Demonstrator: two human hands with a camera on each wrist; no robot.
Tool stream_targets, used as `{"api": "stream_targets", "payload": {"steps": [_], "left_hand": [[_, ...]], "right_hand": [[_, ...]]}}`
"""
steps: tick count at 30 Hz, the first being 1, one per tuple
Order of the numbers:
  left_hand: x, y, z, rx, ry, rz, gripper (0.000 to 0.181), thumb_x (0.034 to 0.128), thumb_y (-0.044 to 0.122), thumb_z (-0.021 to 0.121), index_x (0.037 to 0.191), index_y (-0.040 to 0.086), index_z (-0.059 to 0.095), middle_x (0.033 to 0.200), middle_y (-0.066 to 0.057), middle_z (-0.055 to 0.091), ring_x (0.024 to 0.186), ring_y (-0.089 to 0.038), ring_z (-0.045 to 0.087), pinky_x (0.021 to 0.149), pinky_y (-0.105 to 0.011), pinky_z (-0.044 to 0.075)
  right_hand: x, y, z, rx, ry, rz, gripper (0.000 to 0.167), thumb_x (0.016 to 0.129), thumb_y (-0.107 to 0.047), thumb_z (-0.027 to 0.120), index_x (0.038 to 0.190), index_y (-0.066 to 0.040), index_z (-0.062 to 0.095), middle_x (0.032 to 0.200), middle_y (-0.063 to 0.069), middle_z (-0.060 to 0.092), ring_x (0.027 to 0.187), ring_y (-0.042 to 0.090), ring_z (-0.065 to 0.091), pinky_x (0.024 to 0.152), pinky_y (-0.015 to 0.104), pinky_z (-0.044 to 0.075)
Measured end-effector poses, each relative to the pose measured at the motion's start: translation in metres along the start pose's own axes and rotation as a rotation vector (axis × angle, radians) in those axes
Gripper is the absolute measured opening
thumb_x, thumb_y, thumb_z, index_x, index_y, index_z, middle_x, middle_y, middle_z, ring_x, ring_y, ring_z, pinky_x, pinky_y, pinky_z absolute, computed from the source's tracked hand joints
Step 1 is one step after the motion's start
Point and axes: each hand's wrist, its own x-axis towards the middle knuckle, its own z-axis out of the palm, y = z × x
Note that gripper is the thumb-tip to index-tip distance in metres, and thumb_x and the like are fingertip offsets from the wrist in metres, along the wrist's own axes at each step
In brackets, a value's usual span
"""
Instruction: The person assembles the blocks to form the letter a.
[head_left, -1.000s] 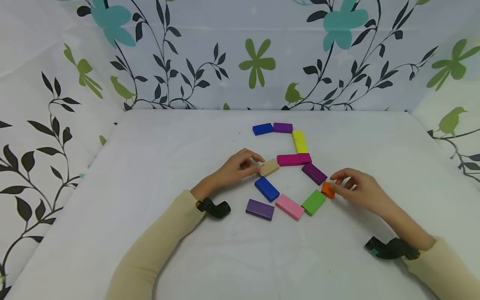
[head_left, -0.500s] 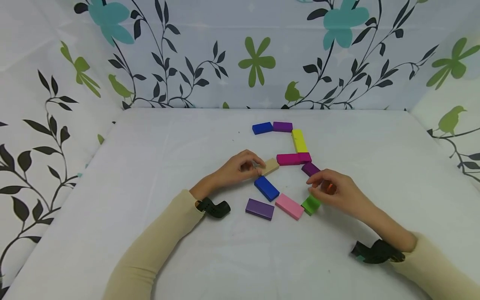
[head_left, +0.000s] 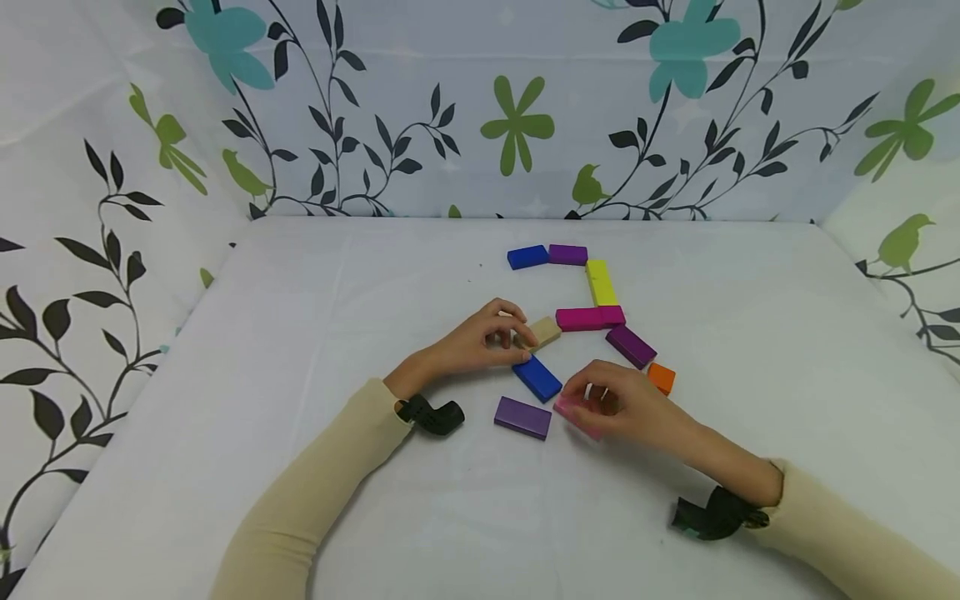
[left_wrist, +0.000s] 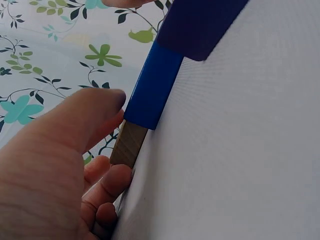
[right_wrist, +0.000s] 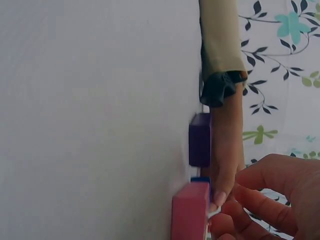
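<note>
My left hand rests at the tan wooden block, fingers loosely bent, with the thumb tip by the near end of a blue block. In the left wrist view, the thumb stands apart from the blue block, and fingertips lie beside the wooden block. My right hand is over a pink block, partly covering it. The right wrist view shows its thumb clear of the pink block, other fingertips close to it; contact is unclear. The green block is hidden under this hand.
A purple block lies in front. An orange block, dark purple block, magenta blocks, yellow block, violet block and far blue block continue the curved row on the white tabletop.
My right hand has moved left from the orange block, past the green one, to the pink one. The orange block shows again. My left hand stays nearly in place, its thumb now nearer the blue block.
</note>
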Motion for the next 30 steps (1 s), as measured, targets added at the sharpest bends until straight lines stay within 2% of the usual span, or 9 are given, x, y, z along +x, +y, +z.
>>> {"api": "stream_targets", "payload": {"steps": [6,11,14,18,23,26,30], "left_hand": [[0.0,0.0,0.0,0.014,-0.034,0.001,0.02,0.0886,0.018,0.073,0.107,0.012,0.073,0.127,-0.005,0.043,0.094,-0.015,0.052,0.084,-0.028,0.042],[-0.001,0.002,-0.002,0.056,-0.064,0.013,0.022,0.088,0.02,0.074,0.109,0.015,0.073,0.128,-0.004,0.043,0.096,-0.014,0.051,0.087,-0.029,0.043],[-0.002,0.002,-0.002,0.074,-0.07,0.016,0.022,0.0878,0.021,0.075,0.11,0.016,0.073,0.128,-0.004,0.043,0.097,-0.014,0.051,0.087,-0.028,0.043],[-0.001,0.001,-0.001,0.078,-0.07,0.017,0.022,0.088,0.021,0.074,0.109,0.016,0.073,0.127,-0.003,0.043,0.097,-0.013,0.05,0.087,-0.028,0.042],[-0.001,0.001,0.0,0.078,-0.067,0.024,0.02,0.0882,0.022,0.074,0.107,0.016,0.073,0.125,-0.002,0.043,0.095,-0.012,0.051,0.085,-0.028,0.04],[-0.001,0.002,0.0,0.078,-0.065,0.027,0.019,0.0882,0.022,0.074,0.106,0.015,0.073,0.125,-0.002,0.043,0.095,-0.012,0.051,0.084,-0.028,0.039],[-0.001,0.003,-0.001,0.076,-0.062,0.038,0.018,0.0887,0.02,0.074,0.106,0.014,0.073,0.125,-0.002,0.044,0.095,-0.012,0.051,0.085,-0.028,0.04]], "right_hand": [[0.001,-0.005,0.011,0.002,-0.032,-0.027,0.022,0.083,-0.001,0.074,0.104,-0.007,0.068,0.09,0.002,0.06,0.069,0.014,0.051,0.055,0.02,0.044],[0.006,-0.01,0.016,-0.031,-0.087,0.018,0.024,0.085,-0.004,0.073,0.109,-0.006,0.068,0.098,0.005,0.062,0.075,0.015,0.051,0.06,0.02,0.044],[0.008,-0.014,0.018,-0.097,-0.135,0.059,0.027,0.087,-0.01,0.073,0.113,-0.008,0.068,0.107,0.004,0.064,0.086,0.014,0.054,0.069,0.021,0.048],[0.011,-0.019,0.021,-0.215,-0.176,0.096,0.03,0.087,-0.023,0.075,0.114,-0.012,0.068,0.109,0.0,0.065,0.094,0.013,0.056,0.079,0.025,0.051],[0.013,-0.025,0.026,-0.328,-0.178,0.119,0.036,0.083,-0.035,0.077,0.112,-0.015,0.07,0.106,-0.004,0.067,0.093,0.011,0.059,0.079,0.027,0.053],[0.014,-0.027,0.028,-0.366,-0.172,0.135,0.04,0.082,-0.036,0.079,0.114,-0.014,0.07,0.106,-0.003,0.069,0.097,0.012,0.061,0.08,0.029,0.054],[0.015,-0.029,0.031,-0.395,-0.172,0.16,0.042,0.08,-0.037,0.08,0.113,-0.013,0.07,0.103,-0.003,0.069,0.093,0.012,0.06,0.075,0.026,0.052]]}}
